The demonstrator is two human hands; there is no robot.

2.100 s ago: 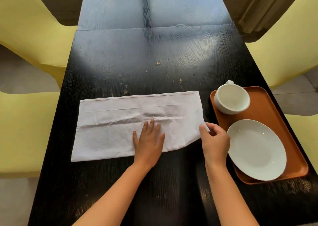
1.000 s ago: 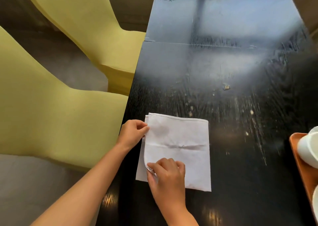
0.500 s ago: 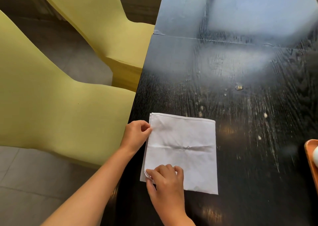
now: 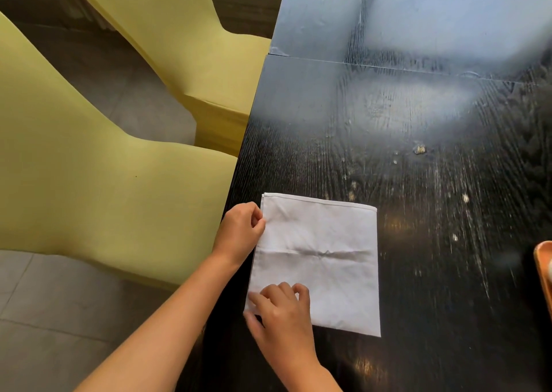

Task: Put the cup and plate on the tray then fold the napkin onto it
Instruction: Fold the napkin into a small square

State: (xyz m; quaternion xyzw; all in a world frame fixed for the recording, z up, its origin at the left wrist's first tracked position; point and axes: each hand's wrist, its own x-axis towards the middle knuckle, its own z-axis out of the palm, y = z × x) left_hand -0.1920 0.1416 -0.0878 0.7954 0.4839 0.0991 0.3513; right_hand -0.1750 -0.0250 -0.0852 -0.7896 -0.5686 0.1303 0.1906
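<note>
Napkin (image 4: 319,260), folded to a near-square near the left edge of the table (image 4: 418,140), pinched at its left-side corners by left hand (image 4: 240,230) and right hand (image 4: 282,311); soft, limp cloth, probably best gripped at corners.

My white cloth napkin (image 4: 319,260) lies flat in the lower middle of the frame, folded into a near-square with a creased seam across its centre and hemmed edges lined up along its left side. Only a sliver of the orange tray (image 4: 544,264) shows at the right edge, well apart from it.
</note>
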